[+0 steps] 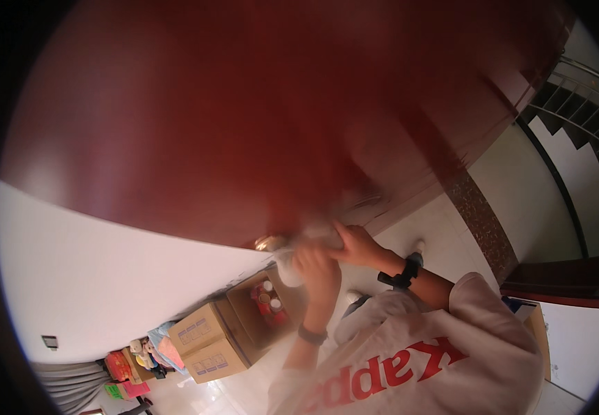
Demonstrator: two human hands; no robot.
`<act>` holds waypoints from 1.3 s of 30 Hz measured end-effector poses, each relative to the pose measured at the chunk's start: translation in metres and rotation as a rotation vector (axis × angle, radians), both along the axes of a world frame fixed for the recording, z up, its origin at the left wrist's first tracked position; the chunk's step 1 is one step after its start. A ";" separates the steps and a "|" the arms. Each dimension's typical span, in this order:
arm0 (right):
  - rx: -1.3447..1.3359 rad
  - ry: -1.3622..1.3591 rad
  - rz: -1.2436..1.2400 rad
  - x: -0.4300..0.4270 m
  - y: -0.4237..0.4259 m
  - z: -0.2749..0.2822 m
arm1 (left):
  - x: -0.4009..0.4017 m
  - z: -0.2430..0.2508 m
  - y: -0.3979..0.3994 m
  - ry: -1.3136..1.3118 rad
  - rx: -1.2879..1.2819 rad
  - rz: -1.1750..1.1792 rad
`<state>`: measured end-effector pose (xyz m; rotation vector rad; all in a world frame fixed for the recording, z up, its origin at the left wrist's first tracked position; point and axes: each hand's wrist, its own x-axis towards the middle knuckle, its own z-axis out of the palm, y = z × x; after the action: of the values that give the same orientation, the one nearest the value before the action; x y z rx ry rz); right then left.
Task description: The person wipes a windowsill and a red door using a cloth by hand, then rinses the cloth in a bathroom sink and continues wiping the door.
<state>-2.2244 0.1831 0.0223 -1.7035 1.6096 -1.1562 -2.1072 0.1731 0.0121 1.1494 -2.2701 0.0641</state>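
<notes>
A large glossy dark-red door (pixel 216 129) fills the upper part of the view, very near the camera and blurred. On its lower edge is a gold-coloured door knob (pixel 269 243). Just right of the knob, my left hand (pixel 317 264), with a dark band at the wrist, is closed on a blurred white cloth (pixel 289 270) hanging beside the door edge. My right hand (pixel 362 246), wearing a black watch, is against the left hand, thumb and fingers around another pale part of the cloth by the door face.
An open cardboard box (pixel 216 340) with red-and-white containers (pixel 269 301) stands by the white wall (pixel 123 275). Beyond it are toys (pixel 142 354) and a grey curtain (pixel 73 386). A staircase with metal railing (pixel 585 122) is at upper right; a patterned brown floor strip (pixel 478 223) crosses the tiles.
</notes>
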 end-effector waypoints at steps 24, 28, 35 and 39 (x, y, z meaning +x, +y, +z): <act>0.379 -0.434 0.515 0.018 -0.023 -0.060 | 0.011 0.030 -0.020 -0.254 0.349 0.000; 0.190 -0.251 0.620 -0.007 -0.026 -0.053 | -0.008 0.024 -0.021 -0.307 0.287 0.050; 0.406 -0.311 0.438 -0.062 -0.017 -0.059 | -0.054 -0.016 -0.026 -0.252 0.436 -0.017; 0.570 -0.149 0.208 -0.127 0.011 -0.090 | -0.107 -0.043 -0.011 -0.013 0.592 -0.273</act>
<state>-2.3517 0.1942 -0.0681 -1.3355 1.4485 -0.6234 -2.2147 0.1617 -0.0309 1.0915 -2.5111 -0.7520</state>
